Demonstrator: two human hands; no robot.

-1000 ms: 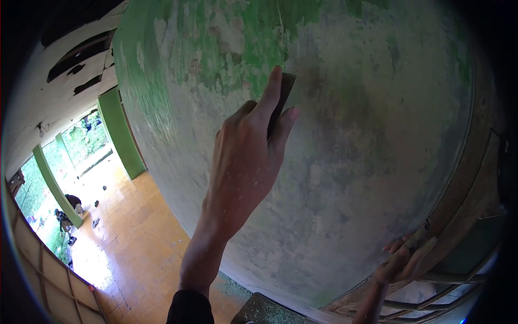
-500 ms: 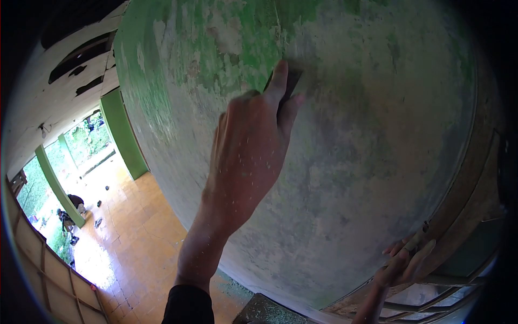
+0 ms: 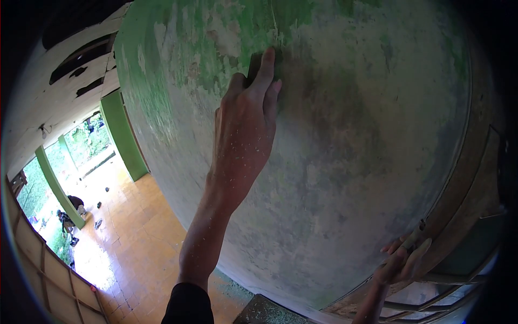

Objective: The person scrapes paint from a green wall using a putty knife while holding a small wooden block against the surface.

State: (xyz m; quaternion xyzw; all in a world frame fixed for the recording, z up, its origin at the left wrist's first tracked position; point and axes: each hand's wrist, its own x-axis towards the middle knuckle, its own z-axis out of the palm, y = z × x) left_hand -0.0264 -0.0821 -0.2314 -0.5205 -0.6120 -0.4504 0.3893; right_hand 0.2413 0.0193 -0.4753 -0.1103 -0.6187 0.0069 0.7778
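My left hand (image 3: 245, 116) is raised against the wall (image 3: 345, 151), whose green paint is patchy and worn to bare grey-white plaster. Its fingers close on a dark, flat scraper (image 3: 253, 67), the index finger stretched along it, at the border between green paint and plaster. Pale flakes speckle the back of this hand and the forearm. At the lower right, beside the wooden frame, my right hand (image 3: 396, 264) has its palm side turned up. Its fingers wrap round a slim, light-coloured handle (image 3: 415, 237) whose far end is too dim to make out.
A wooden frame with panes (image 3: 469, 237) borders the wall at the right. Below, a dark surface (image 3: 270, 313) is strewn with paint flakes. Orange floor tiles (image 3: 140, 232) stretch left to a green pillar (image 3: 124, 135). A person (image 3: 66, 221) is far off by the opening.
My left hand has moved up and slightly left along the wall with the scraper. My right hand has hardly moved.
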